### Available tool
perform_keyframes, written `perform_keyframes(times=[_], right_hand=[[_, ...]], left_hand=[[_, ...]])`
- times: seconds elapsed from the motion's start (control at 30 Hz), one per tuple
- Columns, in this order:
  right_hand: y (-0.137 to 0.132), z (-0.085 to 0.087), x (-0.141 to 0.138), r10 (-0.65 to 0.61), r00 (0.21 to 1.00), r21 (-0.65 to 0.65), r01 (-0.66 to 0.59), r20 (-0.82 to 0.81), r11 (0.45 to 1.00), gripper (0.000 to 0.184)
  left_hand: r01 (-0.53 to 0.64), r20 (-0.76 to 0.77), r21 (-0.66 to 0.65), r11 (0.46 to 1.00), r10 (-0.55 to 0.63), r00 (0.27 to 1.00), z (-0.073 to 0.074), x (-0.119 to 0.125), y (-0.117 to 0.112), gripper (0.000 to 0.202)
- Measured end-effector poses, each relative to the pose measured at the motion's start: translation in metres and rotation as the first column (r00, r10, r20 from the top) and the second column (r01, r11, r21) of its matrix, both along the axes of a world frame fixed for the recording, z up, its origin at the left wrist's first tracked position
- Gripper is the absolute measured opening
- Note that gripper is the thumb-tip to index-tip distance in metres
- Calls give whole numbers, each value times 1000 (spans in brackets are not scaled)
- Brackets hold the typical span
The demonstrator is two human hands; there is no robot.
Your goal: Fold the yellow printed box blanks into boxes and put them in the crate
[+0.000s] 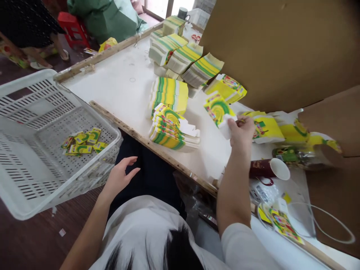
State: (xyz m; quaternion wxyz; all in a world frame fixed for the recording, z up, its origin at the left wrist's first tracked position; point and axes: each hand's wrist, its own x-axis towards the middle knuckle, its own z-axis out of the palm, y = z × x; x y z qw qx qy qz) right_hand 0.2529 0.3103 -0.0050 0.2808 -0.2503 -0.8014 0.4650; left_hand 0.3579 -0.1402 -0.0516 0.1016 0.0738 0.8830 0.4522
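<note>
My right hand (242, 129) is closed on the white end of a flat yellow-and-green printed carton (218, 109), held over the right part of the table. Left of it lies a stack of folded cartons (171, 129) near the table's front edge, its white flaps pointing right. Behind that stack sits another bundle of cartons (170, 92). My left hand (123, 174) hangs over my lap, thumb and fingers apart, holding nothing. The crate beside it, a white plastic basket (109, 148), has several small yellow packed boxes (83, 142) on its floor.
More carton bundles (187, 56) are lined up at the back of the white table (112, 75). Yellow packs (267, 127) lie along the cardboard wall (275, 48). A maroon mug (263, 168) lies on its side at the right. Beyond the table, another person stands near a red stool (71, 28).
</note>
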Motion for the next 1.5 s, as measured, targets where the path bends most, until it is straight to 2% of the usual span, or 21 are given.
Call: perform_keyframes(times=[0.1, 0.17, 0.2, 0.27, 0.33, 0.37, 0.43, 0.57, 0.63, 0.7, 0.77, 0.8, 0.9, 0.97, 1.1, 1.17, 1.23, 1.37, 1.5], right_hand=[[-32, 22, -5, 205, 974, -96, -214, -95, 972, 36], [-61, 28, -9, 375, 925, -121, -380, -59, 917, 34], [-74, 29, -11, 454, 891, -109, -450, 11, 886, 32], [-96, 30, -14, 491, 857, 36, -502, 156, 864, 31], [-108, 31, -17, 471, 853, 226, -516, 224, 826, 39], [-112, 32, -19, 479, 845, 295, -533, 239, 793, 47], [-118, 37, -22, 541, 782, 350, -623, 311, 699, 68], [-132, 43, -26, 617, 556, 308, -828, 557, 468, 105], [-138, 42, -26, 657, 478, 294, -878, 583, 378, 104], [-139, 40, -24, 717, 416, 293, -908, 559, 299, 90], [-137, 38, -20, 748, 372, 296, -924, 550, 242, 79], [-135, 37, -18, 746, 369, 302, -924, 554, 232, 79], [-127, 39, -5, 737, 426, 351, -897, 526, 268, 99], [-125, 44, 7, 736, 496, 394, -857, 461, 332, 101], [-134, 47, 32, 622, 668, 428, -742, 409, 515, 62], [-142, 43, 39, 565, 709, 422, -705, 422, 570, 44], [-148, 37, 41, 544, 727, 409, -686, 418, 602, 34], [-150, 29, 38, 547, 754, 364, -656, 364, 662, 34], [-147, 34, 39, 565, 781, 266, -622, 266, 736, 39]], left_hand=[[21, 12, 19, 1000, -21, 1000, 1, -2, 9, 44], [33, 6, 33, 999, -33, 999, 3, -2, 14, 42], [36, -4, 38, 999, -36, 999, 3, -1, 16, 41], [37, -19, 42, 998, -37, 999, 3, 0, 15, 40], [28, -23, 37, 999, -27, 999, 0, 2, 11, 41], [22, -19, 32, 999, -21, 1000, -1, 3, 8, 41], [8, -5, 19, 1000, -8, 1000, -4, 4, 3, 41], [3, 23, 16, 1000, -3, 1000, -5, 4, 2, 43], [12, 20, 20, 1000, -13, 1000, -3, 4, 4, 42], [21, 9, 19, 1000, -21, 1000, -2, 4, 6, 40], [28, 3, 10, 1000, -28, 1000, -2, 4, 6, 39], [32, 2, 2, 999, -32, 999, -2, 4, 6, 38], [47, 13, -21, 999, -47, 999, -4, 4, 6, 38], [54, 26, -24, 998, -53, 998, -5, 4, 6, 39], [63, 53, -21, 998, -62, 997, -4, 4, 9, 40], [74, 59, -23, 997, -72, 996, -3, 4, 12, 40], [85, 57, -28, 996, -83, 995, -2, 4, 14, 40], [85, 46, -28, 996, -84, 995, -1, 6, 15, 40], [59, 52, 14, 998, -60, 997, 0, 9, 14, 39]])
